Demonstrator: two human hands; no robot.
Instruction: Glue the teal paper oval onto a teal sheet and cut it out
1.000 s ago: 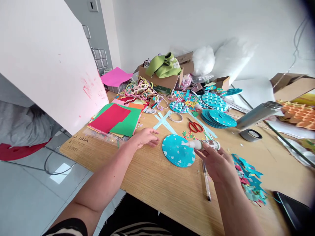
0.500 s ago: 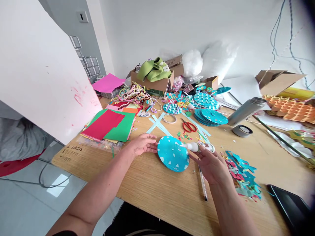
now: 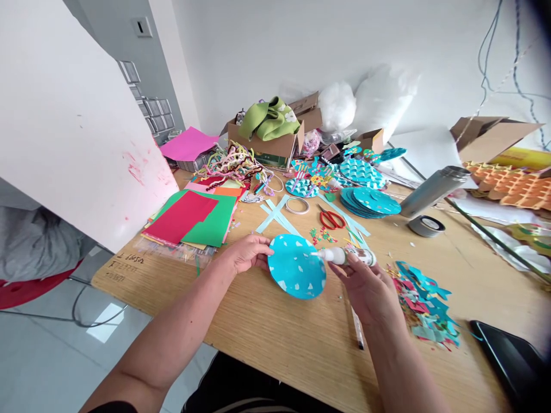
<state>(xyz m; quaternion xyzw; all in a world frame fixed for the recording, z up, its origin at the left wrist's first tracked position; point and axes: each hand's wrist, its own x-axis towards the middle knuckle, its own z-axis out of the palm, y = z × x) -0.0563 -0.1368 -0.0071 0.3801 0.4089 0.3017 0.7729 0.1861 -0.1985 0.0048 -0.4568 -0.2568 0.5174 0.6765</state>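
Observation:
A round blue paper disc (image 3: 297, 267) with white flecks around its edge is held just above the table. My left hand (image 3: 250, 253) pinches its left rim, thumb on top and fingers underneath. In my right hand (image 3: 365, 281) lies a white glue bottle (image 3: 344, 256), tipped on its side, its nozzle pointing left over the disc's right part. Whether the nozzle touches the paper I cannot tell. A pen (image 3: 357, 330) lies below my right hand. Right of that hand is a heap of blue and coloured paper cut-outs (image 3: 426, 304).
Beyond the disc lie red-handled scissors (image 3: 331, 218), a tape roll (image 3: 297, 206), pale blue paper strips (image 3: 275, 217) and a stack of blue discs (image 3: 370, 202). Coloured paper sheets (image 3: 193, 218) are at left. A steel flask (image 3: 434, 189) and a black phone (image 3: 508, 361) are at right.
The disc has shifted slightly left, and my left thumb now overlaps its rim, where before the fingers were beside it. My right hand keeps the glue bottle in nearly the same place.

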